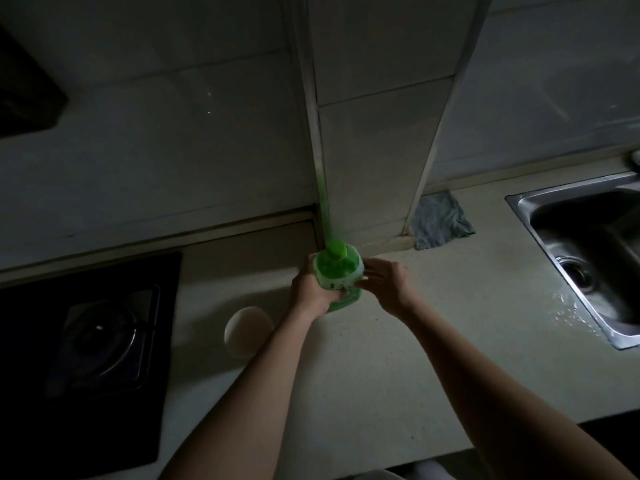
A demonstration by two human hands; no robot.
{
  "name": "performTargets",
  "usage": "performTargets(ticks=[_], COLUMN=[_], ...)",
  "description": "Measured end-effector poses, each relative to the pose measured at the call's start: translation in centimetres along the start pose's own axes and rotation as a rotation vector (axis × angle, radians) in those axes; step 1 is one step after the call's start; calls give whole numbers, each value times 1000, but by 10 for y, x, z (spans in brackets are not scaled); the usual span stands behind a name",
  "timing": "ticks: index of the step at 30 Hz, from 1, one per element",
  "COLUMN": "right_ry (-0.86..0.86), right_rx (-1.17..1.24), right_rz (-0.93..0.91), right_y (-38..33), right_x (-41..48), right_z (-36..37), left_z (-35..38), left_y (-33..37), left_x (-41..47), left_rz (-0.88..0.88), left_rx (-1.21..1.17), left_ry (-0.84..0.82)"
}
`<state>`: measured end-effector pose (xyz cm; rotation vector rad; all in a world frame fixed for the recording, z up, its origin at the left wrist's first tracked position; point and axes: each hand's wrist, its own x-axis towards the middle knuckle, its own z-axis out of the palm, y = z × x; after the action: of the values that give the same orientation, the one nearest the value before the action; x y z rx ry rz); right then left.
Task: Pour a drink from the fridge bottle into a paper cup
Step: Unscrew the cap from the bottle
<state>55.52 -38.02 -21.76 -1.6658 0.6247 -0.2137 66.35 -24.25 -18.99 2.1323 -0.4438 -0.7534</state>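
The bottle (337, 270) was held upright on the table (381, 375), clasped by the left hand (311, 289), with the fingers (372, 269) of the right hand (389, 287) laid loosely straight against its side. The paper cup (247, 330), set just beside the left forearm, could be knocked over when the bottle was swung across, or missed in the dimness.

Only the hands and forearms of the person show, in dim light. The left hand (311, 289) and the right hand (388, 287) run into uncovered wrists. Back from the fingers (373, 270), the left forearm (242, 393) and the right forearm (502, 393) are bare right to the bottom edge, slim near the wrists and broadening toward the camera. Between the forearms, far back from the fingers, a pale strip (398, 474) may be clothing, but it is too dark to tell.
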Motion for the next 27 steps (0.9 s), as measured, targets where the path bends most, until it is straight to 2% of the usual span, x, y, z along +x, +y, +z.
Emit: performTargets(ticks=[4, 8, 13, 16, 19, 27], right_ry=[18, -2, -51, -74, -129, -127], right_rx=[75, -4, 102, 85, 31, -154], right_rz=[110, -29, -55, -99, -142, -336], right_y=[3, -4, -26, -45, -66, -107], right_x=[-22, -55, -91, -115, -133, -164], right_z=[-8, -16, -21, -14, -1, 60], left_z=[11, 15, -6, -23, -43, -98], left_y=[-7, -15, -11, -9, -9, -34], left_x=[-24, -49, -80, -103, -126, -172], left_rz=[22, 147, 321, 400, 450, 497], left_rx=[-62, -120, -98, -99, -172, -335], left_ry=[43, 76, 1, -24, -9, 47])
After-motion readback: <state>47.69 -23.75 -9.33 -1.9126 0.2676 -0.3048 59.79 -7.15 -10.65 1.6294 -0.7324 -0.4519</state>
